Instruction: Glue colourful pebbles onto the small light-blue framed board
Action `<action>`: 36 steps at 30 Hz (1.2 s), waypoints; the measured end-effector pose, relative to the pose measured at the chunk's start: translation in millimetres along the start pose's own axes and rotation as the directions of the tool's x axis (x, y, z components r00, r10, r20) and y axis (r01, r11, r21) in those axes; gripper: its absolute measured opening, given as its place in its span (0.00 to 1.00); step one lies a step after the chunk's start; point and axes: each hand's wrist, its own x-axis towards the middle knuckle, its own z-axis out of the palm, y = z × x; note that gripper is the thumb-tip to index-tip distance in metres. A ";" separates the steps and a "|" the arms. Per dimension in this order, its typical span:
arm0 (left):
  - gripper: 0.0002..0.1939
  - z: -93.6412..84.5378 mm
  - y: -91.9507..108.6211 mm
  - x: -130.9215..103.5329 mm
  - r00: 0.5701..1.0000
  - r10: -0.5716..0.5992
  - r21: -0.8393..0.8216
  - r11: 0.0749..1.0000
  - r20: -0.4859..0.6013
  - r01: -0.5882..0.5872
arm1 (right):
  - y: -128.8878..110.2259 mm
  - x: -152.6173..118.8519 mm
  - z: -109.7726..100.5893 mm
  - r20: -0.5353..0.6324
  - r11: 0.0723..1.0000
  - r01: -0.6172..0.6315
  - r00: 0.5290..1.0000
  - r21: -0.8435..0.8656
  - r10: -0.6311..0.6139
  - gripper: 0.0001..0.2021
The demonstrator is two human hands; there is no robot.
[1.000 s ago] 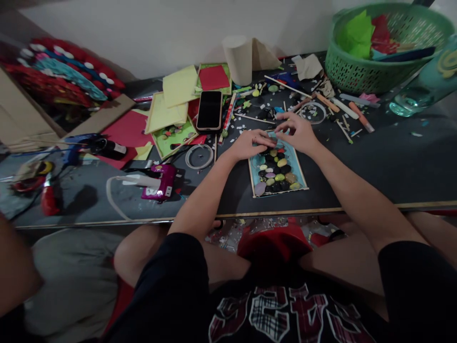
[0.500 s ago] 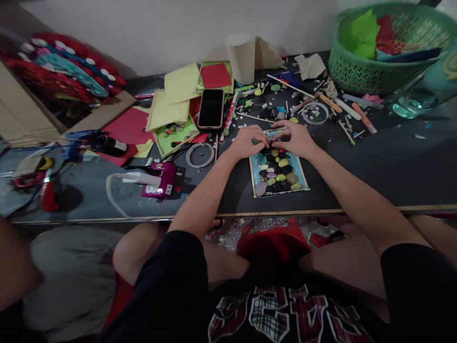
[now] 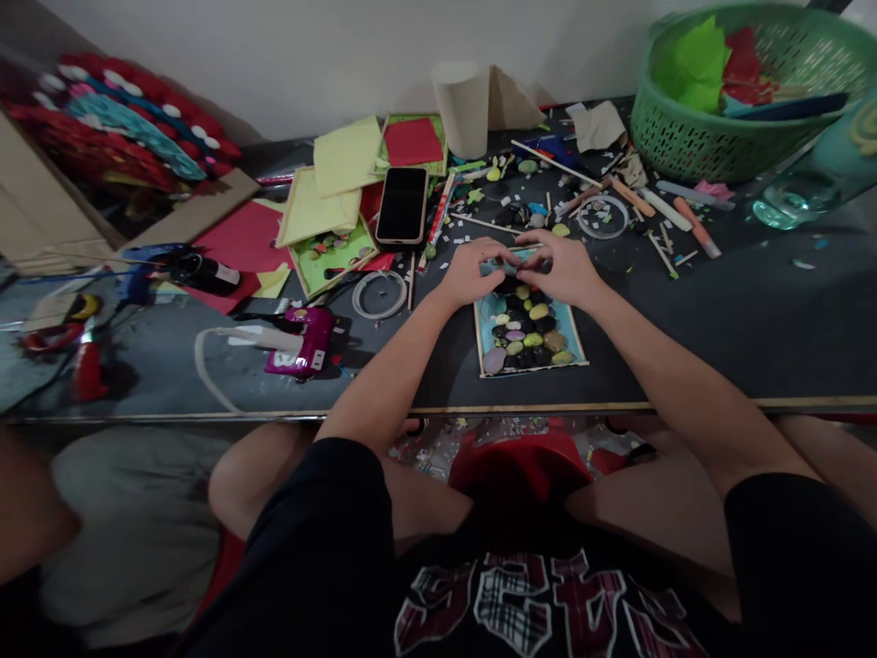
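Note:
Flat on the dark table lies a blue panel with thin stick edging. Rows of smooth pebbles, black, yellow, green and lilac, cover its lower part. My left hand is over the panel's upper left, thumb and fingers bent together. From the other side my right hand meets it, with its thumb and fingers also drawn together. The fingertips of both hands almost touch above the top rows of pebbles. Whatever is between them is too small and too hidden to name.
Behind my hands lie a phone, stick-edged paper panels, loose pebbles and paper scraps. A green basket and a clear bottle stand at the right. A purple power adapter, a blue glue gun and a seated person's leg are at the left.
The whole view has shifted slightly. My hands stay at the top of the panel, with their fingertips a little changed in pose.

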 end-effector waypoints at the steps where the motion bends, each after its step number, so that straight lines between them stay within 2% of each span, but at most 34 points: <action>1: 0.17 -0.6 -1.8 0.6 1.000 0.000 0.002 1.000 0.016 0.000 | 6.9 2.7 0.4 -0.048 0.996 -0.027 0.998 0.083 0.031 0.20; 3: 0.19 -1.3 -5.5 2.0 0.996 0.040 0.010 0.999 0.086 -0.041 | 20.1 8.8 1.1 -0.200 0.965 -0.062 0.973 0.256 0.115 0.23; 6: 0.19 -0.8 -8.5 3.7 0.981 0.084 0.034 0.995 0.176 -0.092 | 31.6 15.4 1.4 -0.295 0.940 -0.048 0.943 0.339 0.155 0.26; 10: 0.18 -0.3 -5.1 4.4 0.982 0.040 0.091 0.994 0.186 -0.058 | 31.8 15.8 3.3 -0.260 0.937 -0.081 0.949 0.339 0.176 0.21; 15: 0.13 -0.6 4.2 5.6 0.976 -0.061 0.107 0.994 0.208 0.039 | 30.3 13.0 7.8 -0.237 0.938 -0.081 0.957 0.338 0.168 0.14; 19: 0.11 1.9 4.0 5.8 0.980 -0.117 0.063 0.992 0.160 0.108 | 35.1 14.0 9.2 -0.259 0.940 -0.033 0.958 0.339 0.127 0.20; 22: 0.13 5.5 -0.8 6.1 0.989 -0.136 -0.120 0.983 0.056 0.142 | 37.2 15.2 8.3 -0.276 0.941 0.035 0.959 0.336 0.063 0.26; 25: 0.20 10.7 -4.0 7.6 0.976 -0.216 -0.453 0.874 -0.031 0.179 | 31.8 13.9 4.0 -0.290 0.948 0.124 0.956 0.293 -0.036 0.27; 28: 0.24 16.0 -1.3 9.9 0.933 -0.355 -0.723 0.659 -0.059 0.205 | 18.3 9.6 -1.7 -0.310 0.951 0.233 0.937 0.205 -0.163 0.23; 32: 0.21 17.9 11.1 12.5 0.874 -0.486 -0.855 0.453 0.002 0.254 | 1.3 5.2 -5.5 -0.315 0.931 0.361 0.891 0.050 -0.328 0.20; 36: 0.20 16.1 23.3 13.9 0.828 -0.558 -0.879 0.363 0.061 0.309 | -0.7 5.5 -4.6 -0.285 0.918 0.396 0.879 -0.015 -0.383 0.19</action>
